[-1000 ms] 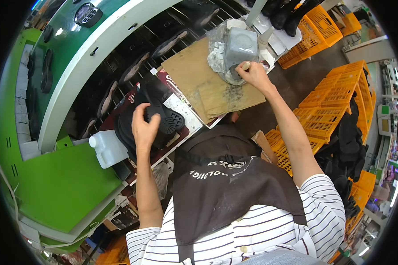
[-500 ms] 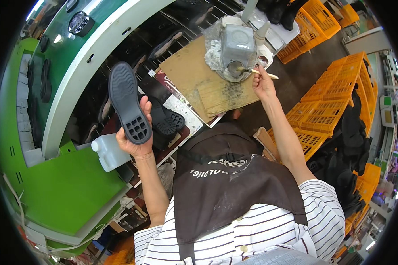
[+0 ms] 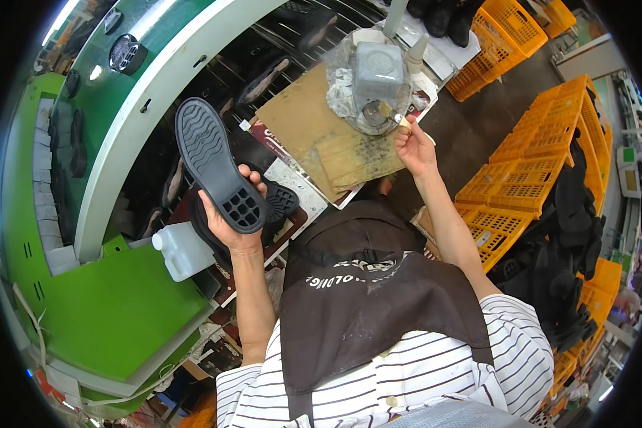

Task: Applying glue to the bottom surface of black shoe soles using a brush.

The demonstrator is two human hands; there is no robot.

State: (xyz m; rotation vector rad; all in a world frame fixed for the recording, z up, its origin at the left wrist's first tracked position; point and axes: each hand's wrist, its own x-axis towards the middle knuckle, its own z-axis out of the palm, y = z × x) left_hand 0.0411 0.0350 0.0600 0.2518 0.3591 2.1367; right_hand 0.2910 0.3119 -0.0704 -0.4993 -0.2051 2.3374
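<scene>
My left hand (image 3: 230,227) is closed around the heel end of a black shoe sole (image 3: 210,153), held up with a wavy forepart and a grid of square hollows in view. Between the fingers of my right hand (image 3: 415,148) is a brush (image 3: 404,122) with a pale handle. Its bristle end is just above the rim of a small round opening (image 3: 373,112) at the front of a cloudy plastic container (image 3: 382,70). Crumpled clear film wraps around that container, which stands on stained cardboard (image 3: 299,121). Behind my left hand lie more black soles (image 3: 282,202).
A white plastic jug (image 3: 183,251) stands on the left beside a green machine (image 3: 114,314) with a curved pale frame (image 3: 132,114). Orange crates (image 3: 510,178) full of black soles (image 3: 549,271) are stacked at the right. Dark shoes (image 3: 449,20) stand at the back.
The brush has come up out of the round opening, tilting with its bristles now visible. My left hand and the sole have shifted slightly right.
</scene>
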